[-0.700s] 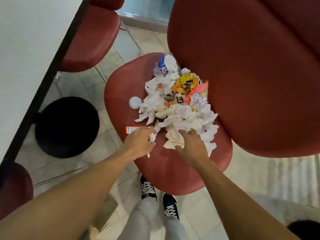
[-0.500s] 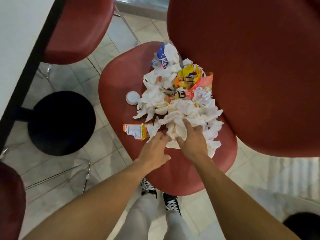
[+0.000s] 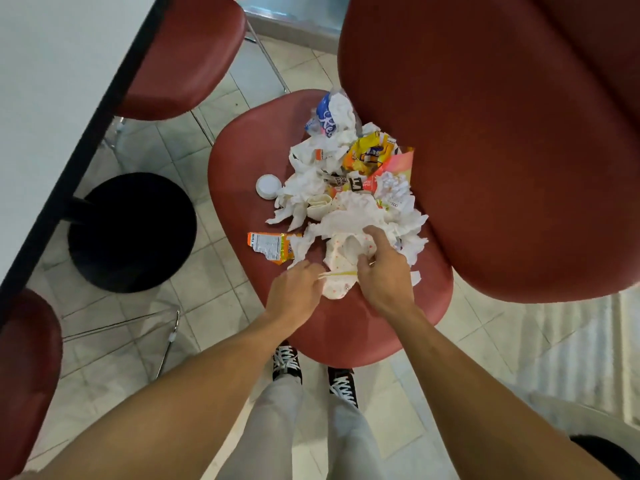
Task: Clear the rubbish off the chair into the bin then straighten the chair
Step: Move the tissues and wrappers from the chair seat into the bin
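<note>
A heap of rubbish (image 3: 349,188) lies on the red chair seat (image 3: 249,147): crumpled white napkins, a yellow snack wrapper (image 3: 369,154), a blue-and-white wrapper (image 3: 327,116), a white lid (image 3: 268,186) and an orange torn packet (image 3: 272,245). My right hand (image 3: 382,271) grips a white dotted paper (image 3: 337,282) at the near edge of the heap. My left hand (image 3: 296,294) pinches the same paper's left end. The chair's red backrest (image 3: 502,133) rises at the right.
A white table with a dark edge (image 3: 100,109) runs along the left, its round black base (image 3: 133,232) on the tiled floor. Other red chairs stand at top left (image 3: 183,60) and bottom left (image 3: 24,375). My shoes (image 3: 287,363) are below the seat. No bin is identifiable.
My left hand left the orange packet and moved right to the dotted paper. My right hand closed on that paper and drew it toward the seat's near edge.
</note>
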`<state>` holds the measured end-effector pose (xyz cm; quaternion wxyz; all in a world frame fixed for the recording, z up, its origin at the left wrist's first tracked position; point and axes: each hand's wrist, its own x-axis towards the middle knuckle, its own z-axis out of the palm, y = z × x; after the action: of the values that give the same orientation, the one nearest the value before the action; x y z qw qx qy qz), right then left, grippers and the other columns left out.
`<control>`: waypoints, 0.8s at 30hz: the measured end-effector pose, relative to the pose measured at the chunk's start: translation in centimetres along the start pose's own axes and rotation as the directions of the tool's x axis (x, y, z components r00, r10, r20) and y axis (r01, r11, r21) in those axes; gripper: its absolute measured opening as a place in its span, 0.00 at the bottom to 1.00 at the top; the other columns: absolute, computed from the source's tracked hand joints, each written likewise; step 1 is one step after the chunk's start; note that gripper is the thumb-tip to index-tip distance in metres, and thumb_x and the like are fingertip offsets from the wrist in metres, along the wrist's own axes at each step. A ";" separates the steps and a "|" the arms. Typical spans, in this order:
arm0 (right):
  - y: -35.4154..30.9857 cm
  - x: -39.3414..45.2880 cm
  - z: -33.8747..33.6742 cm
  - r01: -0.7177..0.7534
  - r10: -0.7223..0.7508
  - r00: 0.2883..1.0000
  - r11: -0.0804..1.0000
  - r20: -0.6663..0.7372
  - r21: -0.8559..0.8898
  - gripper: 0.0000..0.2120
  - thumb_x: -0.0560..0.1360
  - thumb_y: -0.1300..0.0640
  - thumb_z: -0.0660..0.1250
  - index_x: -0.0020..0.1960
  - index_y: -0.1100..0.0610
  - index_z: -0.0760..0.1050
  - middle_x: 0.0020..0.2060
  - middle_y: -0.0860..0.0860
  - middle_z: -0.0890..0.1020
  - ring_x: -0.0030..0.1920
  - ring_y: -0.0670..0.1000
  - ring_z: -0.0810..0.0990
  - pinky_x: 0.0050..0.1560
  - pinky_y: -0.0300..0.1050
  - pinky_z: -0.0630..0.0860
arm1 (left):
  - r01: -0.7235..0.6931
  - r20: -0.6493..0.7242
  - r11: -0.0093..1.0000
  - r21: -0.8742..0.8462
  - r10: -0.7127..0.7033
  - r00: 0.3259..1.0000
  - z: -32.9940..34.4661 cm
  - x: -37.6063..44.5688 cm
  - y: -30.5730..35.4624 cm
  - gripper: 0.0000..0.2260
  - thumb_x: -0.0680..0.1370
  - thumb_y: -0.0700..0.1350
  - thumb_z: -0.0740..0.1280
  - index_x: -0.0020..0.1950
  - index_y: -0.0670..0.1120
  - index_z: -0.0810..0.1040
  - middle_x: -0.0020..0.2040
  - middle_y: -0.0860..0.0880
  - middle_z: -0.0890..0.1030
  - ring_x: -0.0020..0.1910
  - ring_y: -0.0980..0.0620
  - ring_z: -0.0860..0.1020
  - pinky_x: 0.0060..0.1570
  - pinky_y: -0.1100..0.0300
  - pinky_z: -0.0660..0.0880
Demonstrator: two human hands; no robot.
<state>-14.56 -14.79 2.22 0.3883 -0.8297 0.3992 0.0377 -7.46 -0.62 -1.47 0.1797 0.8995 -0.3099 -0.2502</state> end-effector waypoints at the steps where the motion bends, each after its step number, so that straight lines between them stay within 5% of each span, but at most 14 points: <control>1: -0.6 -0.6 -1.0 0.032 -0.032 0.999 0.999 -0.008 0.005 0.20 0.76 0.62 0.60 0.66 0.47 0.67 0.36 0.53 0.79 0.40 0.54 0.78 0.39 0.48 0.72 | 0.032 -0.033 0.999 0.000 -0.032 0.999 -0.8 -0.8 0.5 0.08 0.79 0.47 0.62 0.53 0.47 0.78 0.47 0.48 0.78 0.48 0.45 0.78 0.41 0.53 0.73; 5: -3.0 -3.4 -4.3 0.137 -0.137 0.991 0.990 0.012 0.020 0.16 0.75 0.62 0.61 0.61 0.50 0.70 0.35 0.54 0.80 0.39 0.55 0.79 0.40 0.50 0.75 | 0.208 -0.153 0.968 -0.137 -0.228 0.962 -3.9 -4.3 2.6 0.09 0.77 0.48 0.64 0.54 0.50 0.81 0.48 0.47 0.82 0.48 0.43 0.79 0.43 0.52 0.75; 10: -6.2 -7.7 -5.9 0.270 -0.270 0.961 0.963 0.057 0.007 0.15 0.76 0.61 0.61 0.60 0.50 0.73 0.32 0.51 0.77 0.37 0.54 0.77 0.39 0.46 0.73 | 0.409 -0.241 0.847 -0.341 -0.499 0.832 -7.1 -10.3 3.4 0.09 0.76 0.48 0.65 0.54 0.52 0.81 0.49 0.48 0.83 0.49 0.43 0.79 0.45 0.56 0.74; 17: -10.7 -13.2 -3.1 0.411 -0.412 0.890 0.910 0.195 0.046 0.17 0.76 0.64 0.62 0.63 0.52 0.76 0.47 0.54 0.81 0.39 0.49 0.78 0.42 0.39 0.76 | 0.434 -0.313 0.706 -0.559 -0.665 0.678 -8.8 -18.9 -0.5 0.07 0.74 0.44 0.67 0.49 0.48 0.82 0.45 0.50 0.83 0.45 0.48 0.80 0.44 0.57 0.76; 19: -11.9 -14.6 -1.9 0.440 -0.439 0.874 0.897 0.207 0.044 0.18 0.75 0.64 0.63 0.63 0.53 0.76 0.50 0.53 0.82 0.44 0.49 0.77 0.49 0.44 0.76 | 0.442 -0.327 0.683 -0.582 -0.694 0.642 -9.0 -21.0 -1.9 0.07 0.74 0.43 0.67 0.50 0.47 0.82 0.44 0.51 0.82 0.44 0.49 0.79 0.44 0.59 0.75; 24: -15.5 -20.7 4.4 0.508 -0.483 0.822 0.861 0.301 -0.008 0.18 0.74 0.63 0.62 0.62 0.52 0.76 0.45 0.53 0.81 0.42 0.50 0.76 0.47 0.45 0.75 | 0.502 -0.297 0.557 -0.662 -0.809 0.507 -9.6 -29.2 -7.9 0.06 0.74 0.43 0.67 0.49 0.48 0.81 0.45 0.50 0.83 0.45 0.49 0.79 0.47 0.57 0.76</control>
<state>-16.78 7.16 16.32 0.4021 -0.9064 0.1068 0.0737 -18.29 25.77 12.39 0.3732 0.8979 0.2163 -0.0873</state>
